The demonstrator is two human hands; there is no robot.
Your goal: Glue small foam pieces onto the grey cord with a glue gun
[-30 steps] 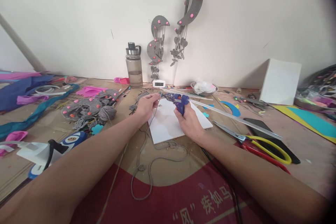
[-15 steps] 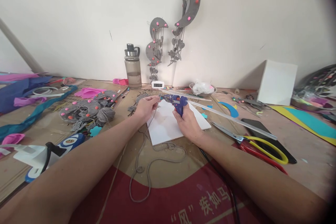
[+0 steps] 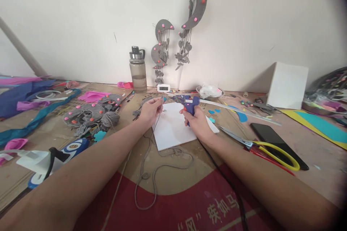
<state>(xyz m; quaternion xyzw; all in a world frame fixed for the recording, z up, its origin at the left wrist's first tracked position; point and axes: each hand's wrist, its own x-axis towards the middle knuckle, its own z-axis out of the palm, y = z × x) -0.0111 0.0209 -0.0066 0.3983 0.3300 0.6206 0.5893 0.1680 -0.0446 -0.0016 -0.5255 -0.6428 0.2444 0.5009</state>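
Blue glue gun [image 3: 192, 104] held over a white sheet [image 3: 173, 133].
Its handle is wrapped by the right hand's [image 3: 199, 122] fingers; grey string [image 3: 154, 178] is pinched between left-hand [image 3: 150, 112] fingertips, near the nozzle.

And here's the glue gun [image 3: 192, 104] over the board [image 3: 173, 130], dead centre; bottle [image 3: 138, 75] at eleven o'clock, bowl [image 3: 222, 93] at one, scissors [image 3: 251, 143] past three, phone [image 3: 267, 133] just behind, cord [image 3: 145, 209] at seven, yarn ball [image 3: 110, 119] at nine!

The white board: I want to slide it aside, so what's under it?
Brown cardboard shows around the white board, with gray cord near its front edge. What lies directly underneath is covered.
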